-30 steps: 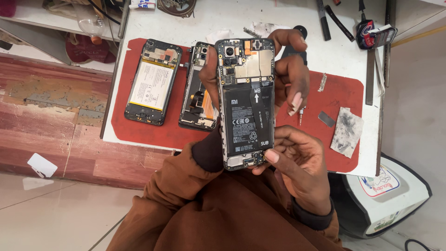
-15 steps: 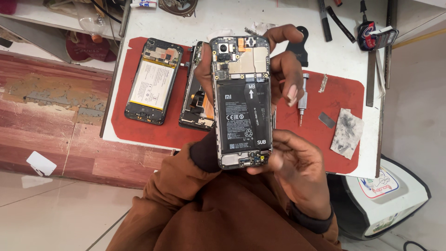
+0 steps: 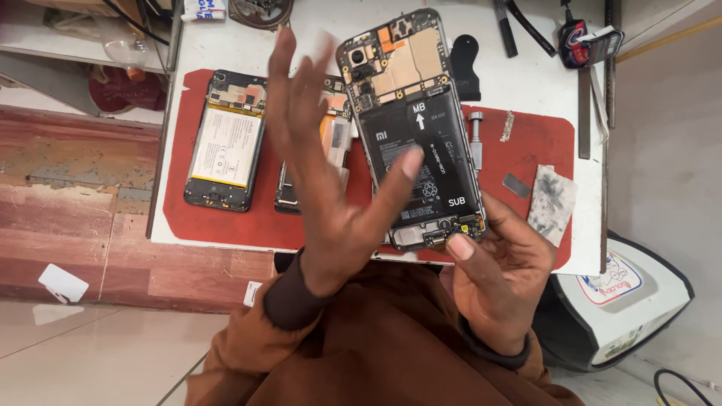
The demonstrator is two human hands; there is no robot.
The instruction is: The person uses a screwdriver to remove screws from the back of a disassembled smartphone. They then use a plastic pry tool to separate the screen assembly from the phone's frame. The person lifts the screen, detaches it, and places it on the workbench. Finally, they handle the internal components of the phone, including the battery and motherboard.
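Black battery and copper-orange shielding inside the opened dark-framed smartphone [image 3: 414, 128]. White battery edged in yellow in the black-rimmed opened phone [image 3: 226, 139] lying flat. Plain red rubber mat [image 3: 301, 222] on a white worktop [image 3: 226, 45]. Rust-brown sleeves [image 3: 361, 353] with darker brown cuffs. Grey-smudged white cloth scrap [image 3: 551, 203]. Silver-tipped screwdriver [image 3: 476, 139]. Reddish, worn wooden floor boards [image 3: 83, 195] beside pale tiles.

just one view here, a head cam looking pretty much straight down past the person's brown sleeves and lap. it sits close over the hands, so the left hand [image 3: 331, 188] and the opened phone [image 3: 412, 128] fill the middle. the white worktop [image 3: 526, 83] runs across the top, floor tiles [image 3: 90, 353] show lower left.
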